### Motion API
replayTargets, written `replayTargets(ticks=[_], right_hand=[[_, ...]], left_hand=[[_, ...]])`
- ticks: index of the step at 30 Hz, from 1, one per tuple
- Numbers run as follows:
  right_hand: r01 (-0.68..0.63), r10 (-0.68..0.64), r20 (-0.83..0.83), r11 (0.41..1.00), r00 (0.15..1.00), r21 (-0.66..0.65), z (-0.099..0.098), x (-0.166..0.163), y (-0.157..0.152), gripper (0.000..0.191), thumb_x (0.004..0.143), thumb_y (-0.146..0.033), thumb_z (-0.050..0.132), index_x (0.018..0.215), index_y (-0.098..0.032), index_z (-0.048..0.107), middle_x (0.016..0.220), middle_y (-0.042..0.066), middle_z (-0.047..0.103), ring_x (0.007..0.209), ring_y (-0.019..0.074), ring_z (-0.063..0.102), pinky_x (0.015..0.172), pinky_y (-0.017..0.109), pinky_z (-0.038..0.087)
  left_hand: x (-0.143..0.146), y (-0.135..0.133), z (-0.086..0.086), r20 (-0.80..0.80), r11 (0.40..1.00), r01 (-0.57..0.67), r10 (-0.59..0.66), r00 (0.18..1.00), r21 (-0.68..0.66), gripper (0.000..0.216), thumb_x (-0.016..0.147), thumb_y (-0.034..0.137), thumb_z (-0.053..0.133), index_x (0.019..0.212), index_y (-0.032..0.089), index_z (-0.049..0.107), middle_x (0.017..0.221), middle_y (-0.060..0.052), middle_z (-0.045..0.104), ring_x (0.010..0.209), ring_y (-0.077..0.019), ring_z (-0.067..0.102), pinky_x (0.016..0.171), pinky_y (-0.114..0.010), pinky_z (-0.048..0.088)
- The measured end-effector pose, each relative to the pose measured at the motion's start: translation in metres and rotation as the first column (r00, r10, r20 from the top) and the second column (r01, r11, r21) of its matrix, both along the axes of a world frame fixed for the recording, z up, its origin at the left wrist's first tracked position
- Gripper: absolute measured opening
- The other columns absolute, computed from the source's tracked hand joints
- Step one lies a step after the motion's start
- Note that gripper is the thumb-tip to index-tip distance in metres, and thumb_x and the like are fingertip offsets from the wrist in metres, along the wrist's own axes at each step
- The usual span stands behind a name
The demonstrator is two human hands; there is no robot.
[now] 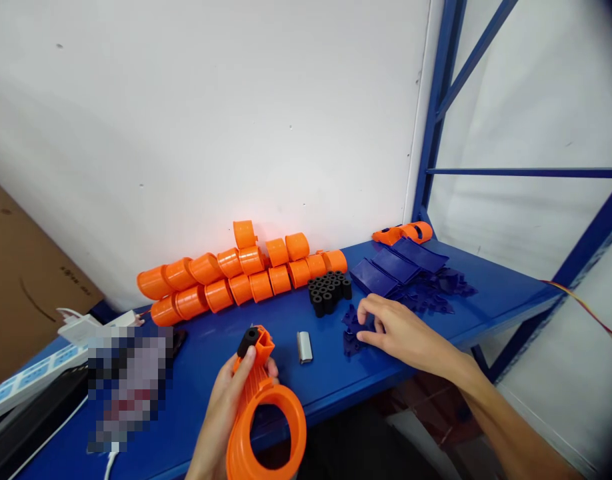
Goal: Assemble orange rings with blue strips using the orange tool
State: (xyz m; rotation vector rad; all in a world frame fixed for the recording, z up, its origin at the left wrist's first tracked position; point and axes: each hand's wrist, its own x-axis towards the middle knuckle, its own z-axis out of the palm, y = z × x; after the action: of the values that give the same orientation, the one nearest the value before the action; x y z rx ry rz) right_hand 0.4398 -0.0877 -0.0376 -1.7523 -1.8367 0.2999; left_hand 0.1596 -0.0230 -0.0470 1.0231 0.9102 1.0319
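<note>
My left hand [231,390] is wrapped round an orange tape dispenser body [299,427], its large ring towards me. A black roller [248,341] sits at the dispenser's upper end, with my thumb against it. Over small dark blue plastic pieces [352,341] hovers my right hand [391,327], thumb and index finger curved with a gap between the tips. Whether those fingertips touch a piece I cannot tell. A small silver-grey metal part [305,347] lies on the table between my hands.
Rows of orange rings [219,295] line the wall. Black rollers [329,288] stand upright beside flat blue plates [386,267]. More orange parts [411,233] lie at the far right. On the left are a power strip [46,367] and a cardboard box [31,280]. A blue metal frame [436,127] rises right.
</note>
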Motion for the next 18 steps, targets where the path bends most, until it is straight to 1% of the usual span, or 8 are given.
replayTargets(ticks=[3, 5, 8, 11, 15, 17, 18], right_hand=[[0.121, -0.117, 0.109, 0.992, 0.987, -0.025, 0.0030, -0.0003, 0.0011, 0.013, 0.084, -0.037, 0.065, 0.086, -0.024, 0.062, 0.078, 0.000, 0.065, 0.071, 0.0191, 0.061, 0.058, 0.028, 0.033], [0.138, -0.122, 0.174, 0.987, 0.977, -0.080, 0.0045, -0.0012, 0.0030, 0.016, 0.084, -0.042, 0.065, 0.088, -0.026, 0.067, 0.075, 0.001, 0.066, 0.072, 0.0215, 0.062, 0.057, 0.028, 0.030], [0.113, -0.085, 0.202, 0.985, 0.976, -0.133, 0.0054, -0.0028, 0.0068, 0.019, 0.084, -0.042, 0.066, 0.094, -0.028, 0.071, 0.078, 0.002, 0.069, 0.073, 0.0227, 0.063, 0.057, 0.027, 0.029], [0.068, -0.036, 0.187, 0.984, 0.982, -0.166, 0.0041, -0.0034, 0.0088, 0.020, 0.083, -0.040, 0.067, 0.100, -0.031, 0.072, 0.081, 0.003, 0.069, 0.078, 0.0243, 0.064, 0.062, 0.028, 0.033], [0.057, -0.035, 0.150, 0.987, 0.988, -0.149, 0.0018, -0.0005, 0.0063, 0.021, 0.080, -0.033, 0.070, 0.101, -0.032, 0.071, 0.079, 0.002, 0.067, 0.083, 0.0257, 0.063, 0.068, 0.030, 0.037], [0.051, -0.043, 0.075, 0.993, 0.996, -0.110, 0.0027, 0.0021, 0.0044, 0.021, 0.080, -0.029, 0.069, 0.101, -0.031, 0.071, 0.077, 0.001, 0.066, 0.078, 0.0228, 0.061, 0.067, 0.030, 0.039], [0.042, -0.042, 0.001, 0.996, 0.999, -0.080, 0.0040, 0.0027, 0.0040, 0.022, 0.081, -0.029, 0.068, 0.102, -0.030, 0.071, 0.076, 0.001, 0.065, 0.074, 0.0205, 0.060, 0.066, 0.029, 0.040]], left_hand=[[0.0001, -0.0009, 0.0008, -0.001, 1.000, 0.006, -0.006, 1.000, 0.011, 0.039, 0.071, 0.048, 0.076, 0.087, 0.014, 0.068, 0.062, -0.004, 0.065, 0.048, -0.0142, 0.059, 0.045, -0.023, 0.045], [0.0002, -0.0014, 0.0006, -0.010, 0.999, 0.016, -0.016, 1.000, 0.028, 0.038, 0.072, 0.047, 0.075, 0.089, 0.014, 0.068, 0.062, -0.003, 0.064, 0.048, -0.0138, 0.058, 0.046, -0.023, 0.044], [-0.0003, -0.0010, -0.0010, -0.010, 0.999, 0.030, -0.030, 1.000, 0.028, 0.039, 0.073, 0.047, 0.074, 0.093, 0.013, 0.068, 0.063, -0.003, 0.064, 0.047, -0.0138, 0.058, 0.046, -0.024, 0.044], [-0.0009, -0.0005, -0.0021, 0.000, 0.998, 0.046, -0.046, 0.999, 0.031, 0.038, 0.075, 0.046, 0.073, 0.094, 0.014, 0.067, 0.062, -0.002, 0.063, 0.046, -0.0138, 0.058, 0.045, -0.023, 0.043], [-0.0007, -0.0018, -0.0001, -0.009, 0.999, 0.039, -0.038, 0.999, 0.029, 0.036, 0.075, 0.045, 0.073, 0.092, 0.014, 0.067, 0.061, -0.003, 0.064, 0.047, -0.0137, 0.058, 0.046, -0.023, 0.042], [-0.0007, -0.0026, 0.0013, -0.012, 0.999, 0.031, -0.031, 0.999, 0.021, 0.037, 0.075, 0.045, 0.074, 0.093, 0.014, 0.067, 0.061, -0.004, 0.066, 0.048, -0.0136, 0.058, 0.047, -0.023, 0.043], [-0.0008, -0.0028, 0.0017, -0.009, 0.999, 0.031, -0.030, 0.999, 0.019, 0.038, 0.075, 0.046, 0.074, 0.094, 0.014, 0.067, 0.061, -0.004, 0.066, 0.047, -0.0134, 0.057, 0.047, -0.023, 0.042]])
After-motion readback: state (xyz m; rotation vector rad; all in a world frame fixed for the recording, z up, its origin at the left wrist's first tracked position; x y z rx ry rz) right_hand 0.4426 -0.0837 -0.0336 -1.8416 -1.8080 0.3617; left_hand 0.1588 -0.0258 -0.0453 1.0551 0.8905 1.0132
